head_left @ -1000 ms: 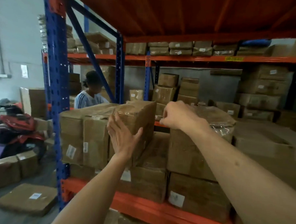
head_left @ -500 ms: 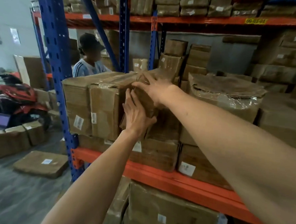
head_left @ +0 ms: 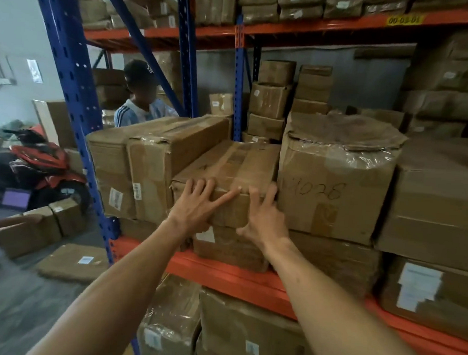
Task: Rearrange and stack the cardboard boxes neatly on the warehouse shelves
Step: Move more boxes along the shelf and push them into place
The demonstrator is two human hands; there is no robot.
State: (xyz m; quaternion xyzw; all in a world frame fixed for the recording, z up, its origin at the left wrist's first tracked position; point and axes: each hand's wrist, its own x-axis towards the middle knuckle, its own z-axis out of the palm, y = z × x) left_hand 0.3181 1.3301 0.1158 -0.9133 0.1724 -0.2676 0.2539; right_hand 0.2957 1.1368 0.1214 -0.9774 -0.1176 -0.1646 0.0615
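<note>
A long brown taped cardboard box (head_left: 233, 166) lies flat on the middle shelf, on top of a lower box (head_left: 232, 249). It sits between a tall box on its left (head_left: 157, 168) and a plastic-wrapped box marked with handwriting on its right (head_left: 332, 193). My left hand (head_left: 198, 206) is spread flat against the long box's near end face. My right hand (head_left: 263, 217) presses the same face at its right corner, fingers apart. Neither hand grips anything.
The orange shelf beam (head_left: 233, 280) runs below my wrists, and the blue upright (head_left: 74, 93) stands at the left. A person in a striped shirt (head_left: 139, 104) is behind the rack. A red scooter (head_left: 38, 164) and loose boxes (head_left: 29, 231) sit on the floor at the left.
The long box, tilted on end and held by both hands before, now lies flat in the gap between its neighbours. Both hands have shifted to its near face, open.
</note>
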